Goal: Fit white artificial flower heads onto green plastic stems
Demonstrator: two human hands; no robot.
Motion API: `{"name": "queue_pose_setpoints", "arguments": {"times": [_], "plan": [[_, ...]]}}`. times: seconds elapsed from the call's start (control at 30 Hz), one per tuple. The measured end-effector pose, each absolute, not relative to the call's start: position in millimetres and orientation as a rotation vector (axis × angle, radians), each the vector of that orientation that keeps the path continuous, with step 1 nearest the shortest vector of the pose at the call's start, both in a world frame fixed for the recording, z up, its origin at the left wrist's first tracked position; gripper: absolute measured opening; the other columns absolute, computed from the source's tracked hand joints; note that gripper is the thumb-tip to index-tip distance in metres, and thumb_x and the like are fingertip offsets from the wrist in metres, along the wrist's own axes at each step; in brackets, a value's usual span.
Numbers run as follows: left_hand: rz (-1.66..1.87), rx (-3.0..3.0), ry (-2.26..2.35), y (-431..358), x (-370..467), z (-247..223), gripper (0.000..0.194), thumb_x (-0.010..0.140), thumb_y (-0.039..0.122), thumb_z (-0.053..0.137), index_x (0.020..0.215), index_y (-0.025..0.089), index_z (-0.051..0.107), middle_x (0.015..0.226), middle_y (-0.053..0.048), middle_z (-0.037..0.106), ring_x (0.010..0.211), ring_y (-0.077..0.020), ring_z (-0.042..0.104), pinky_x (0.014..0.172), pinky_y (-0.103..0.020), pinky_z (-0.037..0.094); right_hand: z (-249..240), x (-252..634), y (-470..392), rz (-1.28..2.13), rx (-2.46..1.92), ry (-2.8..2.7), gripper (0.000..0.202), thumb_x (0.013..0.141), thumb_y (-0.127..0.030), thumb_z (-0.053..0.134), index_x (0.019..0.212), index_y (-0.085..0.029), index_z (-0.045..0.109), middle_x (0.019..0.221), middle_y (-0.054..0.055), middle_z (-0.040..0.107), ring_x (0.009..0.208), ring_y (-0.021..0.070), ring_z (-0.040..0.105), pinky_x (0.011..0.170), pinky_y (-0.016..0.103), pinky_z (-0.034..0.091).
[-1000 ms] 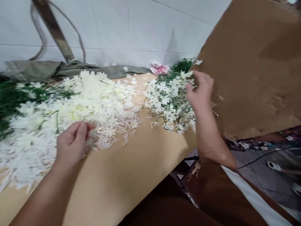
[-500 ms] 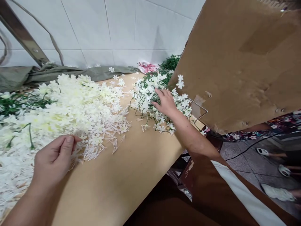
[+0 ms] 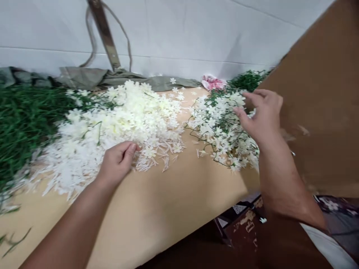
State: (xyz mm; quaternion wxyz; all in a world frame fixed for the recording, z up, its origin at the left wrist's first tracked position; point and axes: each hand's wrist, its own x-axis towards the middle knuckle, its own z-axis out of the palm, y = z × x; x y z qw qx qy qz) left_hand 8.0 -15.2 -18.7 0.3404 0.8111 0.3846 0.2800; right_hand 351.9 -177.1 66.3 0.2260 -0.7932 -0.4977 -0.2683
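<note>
Loose white flower heads with thin white stalks form a large pile on the tan table. My left hand is closed at the pile's front edge, thumb pressed on the fingers; whatever it might hold is too small to make out. To the right lies a smaller heap of white flowers on green stems. Over its right side my right hand is held up, thumb and fingers apart, with nothing visible between them.
Green stems are heaped at the far left, and more lie behind the right heap. A grey-green cloth and a red-and-white cloth lie along the wall. A large cardboard sheet stands at the right.
The view has turned left, showing more green stems. My right hand has lifted from among the stemmed flowers to above their right side. My left hand remains closed beside the loose pile.
</note>
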Motion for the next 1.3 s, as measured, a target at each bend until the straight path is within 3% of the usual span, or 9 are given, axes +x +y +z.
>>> {"name": "queue_pose_setpoints", "arguments": {"times": [0.07, 0.13, 0.27, 0.37, 0.5, 0.67, 0.83, 1.07, 1.3], "plan": [[0.805, 2.163, 0.986, -16, 9, -21, 0.026, 0.086, 0.034, 0.045, 0.076, 0.018, 0.063, 0.055, 0.002, 0.05, 0.052, -0.0114, 0.045, 0.052, -0.022, 0.035, 65, 326, -163, -0.763, -1.97, -1.507, 0.031, 0.082, -0.036, 0.059, 0.107, -0.018, 0.067, 0.11, 0.018, 0.062, 0.11, 0.0338, 0.053, 0.097, 0.05, 0.041], [0.851, 2.196, 0.953, -16, 9, -22, 0.029, 0.088, 0.033, 0.043, 0.074, 0.017, 0.063, 0.058, 0.001, 0.054, 0.055, -0.0118, 0.048, 0.056, -0.022, 0.038, 52, 297, -142, -0.535, -1.798, -1.759, 0.023, 0.083, -0.034, 0.058, 0.095, -0.017, 0.068, 0.093, 0.014, 0.067, 0.094, 0.0286, 0.061, 0.085, 0.045, 0.049], [0.864, 2.248, 0.889, -16, 8, -21, 0.032, 0.09, 0.033, 0.039, 0.073, 0.016, 0.061, 0.065, -0.001, 0.06, 0.063, -0.0124, 0.055, 0.063, -0.023, 0.04, 22, 238, -89, -0.08, -1.604, -2.128, 0.018, 0.086, -0.025, 0.052, 0.085, -0.017, 0.068, 0.084, 0.011, 0.068, 0.081, 0.0228, 0.062, 0.074, 0.036, 0.049], [0.843, 2.292, 0.861, -18, 6, -20, 0.036, 0.091, 0.034, 0.036, 0.066, 0.017, 0.055, 0.061, -0.001, 0.057, 0.059, -0.0121, 0.053, 0.059, -0.023, 0.038, 18, 195, -42, 0.031, -1.505, -2.219, 0.024, 0.088, -0.015, 0.045, 0.09, -0.015, 0.068, 0.088, 0.011, 0.067, 0.082, 0.0214, 0.06, 0.075, 0.035, 0.048], [0.722, 2.414, 0.769, -24, 9, -21, 0.036, 0.09, 0.033, 0.035, 0.061, 0.018, 0.05, 0.058, -0.002, 0.057, 0.054, -0.0123, 0.05, 0.055, -0.024, 0.035, 24, 141, 14, -0.033, -1.405, -2.413, 0.032, 0.084, -0.006, 0.047, 0.108, -0.015, 0.066, 0.103, 0.014, 0.061, 0.099, 0.0257, 0.052, 0.084, 0.038, 0.044], [0.593, 2.504, 0.662, -25, 11, -24, 0.037, 0.091, 0.035, 0.034, 0.068, 0.018, 0.058, 0.07, -0.006, 0.067, 0.064, -0.0165, 0.058, 0.06, -0.027, 0.038, 14, 105, 45, -0.269, -1.468, -2.616, 0.029, 0.082, -0.002, 0.044, 0.095, -0.012, 0.068, 0.105, 0.017, 0.056, 0.104, 0.03, 0.046, 0.08, 0.039, 0.041], [0.706, 2.424, 0.816, -21, 9, -25, 0.037, 0.091, 0.035, 0.037, 0.069, 0.017, 0.06, 0.067, -0.005, 0.064, 0.059, -0.0145, 0.054, 0.056, -0.027, 0.036, 27, 125, 47, -0.025, -1.464, -2.359, 0.018, 0.086, -0.013, 0.049, 0.083, -0.015, 0.066, 0.093, 0.011, 0.057, 0.091, 0.0232, 0.05, 0.078, 0.039, 0.041], [1.287, 1.689, 1.008, -12, 10, -27, 0.025, 0.087, 0.035, 0.052, 0.1, 0.016, 0.062, 0.09, -0.006, 0.068, 0.075, -0.0118, 0.059, 0.068, -0.025, 0.046, 39, 169, 0, 0.407, -1.292, -1.671, 0.009, 0.08, -0.024, 0.06, 0.072, -0.019, 0.059, 0.068, 0.0, 0.055, 0.065, 0.0119, 0.049, 0.062, 0.03, 0.041], [1.189, 1.386, 0.842, -19, 11, -10, 0.034, 0.078, 0.042, 0.065, 0.097, 0.015, 0.067, 0.089, -0.005, 0.072, 0.072, -0.0102, 0.064, 0.071, -0.024, 0.049, 12, 172, -46, 0.938, -1.181, -1.531, 0.017, 0.079, -0.031, 0.064, 0.071, -0.019, 0.054, 0.063, -0.002, 0.059, 0.055, 0.0077, 0.051, 0.056, 0.026, 0.045]]}}
